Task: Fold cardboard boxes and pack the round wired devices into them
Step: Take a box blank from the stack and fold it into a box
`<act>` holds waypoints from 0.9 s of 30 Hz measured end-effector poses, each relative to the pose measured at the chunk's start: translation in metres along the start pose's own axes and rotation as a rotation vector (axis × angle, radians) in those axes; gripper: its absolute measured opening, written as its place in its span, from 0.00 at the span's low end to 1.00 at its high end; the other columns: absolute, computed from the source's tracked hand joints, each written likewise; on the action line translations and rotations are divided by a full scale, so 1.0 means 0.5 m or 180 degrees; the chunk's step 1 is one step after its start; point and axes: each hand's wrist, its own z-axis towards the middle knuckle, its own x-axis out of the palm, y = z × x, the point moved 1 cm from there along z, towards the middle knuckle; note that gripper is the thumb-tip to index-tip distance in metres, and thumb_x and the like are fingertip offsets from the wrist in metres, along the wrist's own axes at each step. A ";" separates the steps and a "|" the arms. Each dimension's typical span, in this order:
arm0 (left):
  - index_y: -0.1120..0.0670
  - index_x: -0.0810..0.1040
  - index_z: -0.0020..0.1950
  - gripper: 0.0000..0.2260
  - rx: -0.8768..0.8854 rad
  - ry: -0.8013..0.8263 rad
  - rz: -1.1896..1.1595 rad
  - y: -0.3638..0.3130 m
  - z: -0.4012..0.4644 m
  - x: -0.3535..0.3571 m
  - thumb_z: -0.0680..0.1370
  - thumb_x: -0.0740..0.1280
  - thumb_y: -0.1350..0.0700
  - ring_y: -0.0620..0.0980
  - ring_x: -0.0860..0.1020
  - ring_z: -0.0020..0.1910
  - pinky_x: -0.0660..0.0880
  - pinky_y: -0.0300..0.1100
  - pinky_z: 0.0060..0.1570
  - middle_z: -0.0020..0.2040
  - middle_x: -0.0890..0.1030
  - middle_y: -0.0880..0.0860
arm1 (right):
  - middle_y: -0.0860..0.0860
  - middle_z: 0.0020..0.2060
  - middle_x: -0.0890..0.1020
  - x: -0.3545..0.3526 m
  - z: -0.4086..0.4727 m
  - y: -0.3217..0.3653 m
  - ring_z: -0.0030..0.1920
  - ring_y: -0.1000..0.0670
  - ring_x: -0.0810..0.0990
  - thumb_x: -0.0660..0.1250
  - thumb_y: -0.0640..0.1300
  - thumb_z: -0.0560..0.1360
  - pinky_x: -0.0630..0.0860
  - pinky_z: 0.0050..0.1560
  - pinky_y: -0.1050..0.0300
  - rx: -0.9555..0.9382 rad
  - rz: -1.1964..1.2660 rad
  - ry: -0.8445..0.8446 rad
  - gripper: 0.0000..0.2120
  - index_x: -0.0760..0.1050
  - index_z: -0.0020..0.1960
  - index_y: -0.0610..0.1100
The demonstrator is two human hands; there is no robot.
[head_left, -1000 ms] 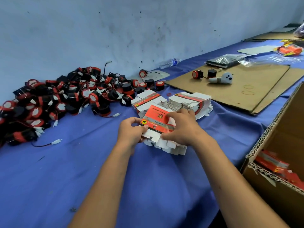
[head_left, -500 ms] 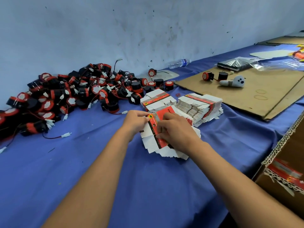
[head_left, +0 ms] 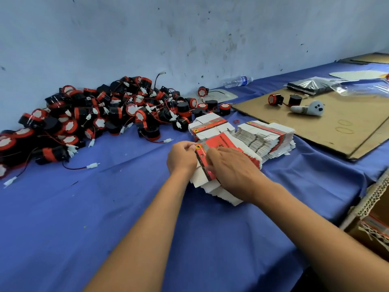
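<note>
A stack of flat red-and-white box blanks (head_left: 223, 144) lies on the blue cloth at the centre. My left hand (head_left: 182, 159) pinches the left edge of the top blank (head_left: 202, 159) and holds it partly lifted. My right hand (head_left: 233, 171) lies over the same blank, its fingers curled at the fold. A second stack of blanks (head_left: 265, 137) sits just to the right, and a smaller one (head_left: 208, 123) lies behind. A big heap of round black-and-red wired devices (head_left: 101, 119) fills the left along the wall.
A brown cardboard sheet (head_left: 336, 131) at the right carries two devices (head_left: 275, 100) and a white seal toy (head_left: 309, 108). A water bottle (head_left: 237, 81) lies by the wall. An open corrugated carton (head_left: 370, 216) stands at the lower right edge. Plastic bags (head_left: 313, 85) lie far right.
Both hands have turned the top blank from flat to raised on its edge, and my right hand has slid over it. The view has shifted left, so the carton shows less.
</note>
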 end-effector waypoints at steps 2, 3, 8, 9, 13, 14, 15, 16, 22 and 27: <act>0.45 0.84 0.47 0.11 0.0061 -0.0053 0.0138 0.001 0.003 -0.010 0.83 0.64 0.55 0.50 0.80 0.50 0.70 0.43 0.46 0.46 0.83 0.45 | 0.47 0.37 0.80 -0.010 -0.007 -0.019 0.38 0.41 0.77 0.57 0.55 0.84 0.61 0.37 0.49 0.0367 0.0031 -0.0035 0.13 0.63 0.46 0.47; 0.46 0.84 0.46 0.11 0.0097 -0.0034 0.0214 0.002 0.010 -0.018 0.84 0.64 0.55 0.49 0.79 0.49 0.69 0.43 0.45 0.45 0.82 0.44 | 0.49 0.33 0.78 -0.019 -0.014 -0.035 0.36 0.43 0.77 0.56 0.60 0.83 0.62 0.35 0.50 0.0627 -0.0054 -0.0032 0.18 0.67 0.43 0.47; 0.52 0.83 0.52 0.10 -0.0320 -0.0896 -0.0151 0.004 0.032 -0.058 0.85 0.62 0.57 0.57 0.80 0.53 0.73 0.46 0.46 0.50 0.83 0.52 | 0.52 0.27 0.75 -0.038 -0.044 -0.030 0.37 0.45 0.73 0.64 0.61 0.80 0.66 0.38 0.52 0.0874 -0.0021 -0.0213 0.26 0.65 0.30 0.47; 0.53 0.83 0.53 0.10 -0.0612 -0.1196 -0.0393 0.001 0.024 -0.059 0.85 0.61 0.57 0.58 0.80 0.53 0.76 0.49 0.48 0.51 0.83 0.53 | 0.51 0.29 0.78 -0.034 -0.043 -0.004 0.39 0.45 0.73 0.66 0.58 0.79 0.66 0.40 0.52 0.0714 0.0017 -0.0369 0.22 0.67 0.31 0.49; 0.60 0.75 0.46 0.10 -0.1781 -0.1345 -0.2112 -0.020 -0.005 -0.036 0.84 0.59 0.60 0.57 0.75 0.47 0.79 0.50 0.46 0.44 0.76 0.55 | 0.49 0.35 0.81 0.010 -0.035 0.084 0.44 0.44 0.73 0.64 0.49 0.80 0.71 0.46 0.48 0.0283 0.0330 -0.0354 0.14 0.75 0.36 0.46; 0.60 0.70 0.41 0.11 -0.2080 -0.1285 -0.2573 -0.028 -0.008 -0.039 0.84 0.58 0.63 0.56 0.71 0.45 0.75 0.46 0.42 0.41 0.72 0.55 | 0.50 0.36 0.81 0.023 -0.036 0.094 0.45 0.44 0.72 0.62 0.49 0.81 0.71 0.47 0.46 0.0212 0.0285 -0.0243 0.14 0.76 0.38 0.46; 0.59 0.66 0.39 0.12 -0.2358 -0.1206 -0.2927 -0.036 -0.007 -0.042 0.83 0.58 0.65 0.55 0.70 0.43 0.73 0.45 0.40 0.40 0.69 0.55 | 0.50 0.37 0.81 0.034 -0.036 0.095 0.46 0.44 0.72 0.60 0.50 0.81 0.71 0.49 0.46 0.0176 0.0207 -0.0182 0.14 0.76 0.40 0.46; 0.58 0.65 0.39 0.13 -0.2370 -0.1218 -0.3100 -0.046 -0.003 -0.052 0.82 0.60 0.67 0.55 0.72 0.41 0.75 0.47 0.39 0.40 0.70 0.57 | 0.50 0.39 0.81 0.039 -0.036 0.089 0.47 0.45 0.72 0.60 0.50 0.82 0.70 0.49 0.49 0.0229 0.0163 -0.0167 0.14 0.76 0.41 0.46; 0.57 0.71 0.41 0.11 -0.1767 -0.1637 -0.3051 -0.002 0.014 -0.182 0.78 0.65 0.70 0.54 0.82 0.37 0.80 0.47 0.26 0.43 0.80 0.59 | 0.42 0.55 0.79 0.010 -0.022 -0.007 0.54 0.39 0.77 0.63 0.48 0.80 0.73 0.52 0.48 0.2034 0.0085 -0.0195 0.10 0.77 0.53 0.42; 0.59 0.78 0.51 0.04 -0.1600 -0.1285 -0.2561 0.131 -0.039 -0.283 0.78 0.68 0.67 0.54 0.82 0.37 0.83 0.46 0.29 0.44 0.82 0.59 | 0.43 0.56 0.73 0.014 0.066 0.106 0.58 0.40 0.72 0.70 0.43 0.73 0.73 0.58 0.48 0.1363 0.0393 -0.0676 0.16 0.75 0.61 0.44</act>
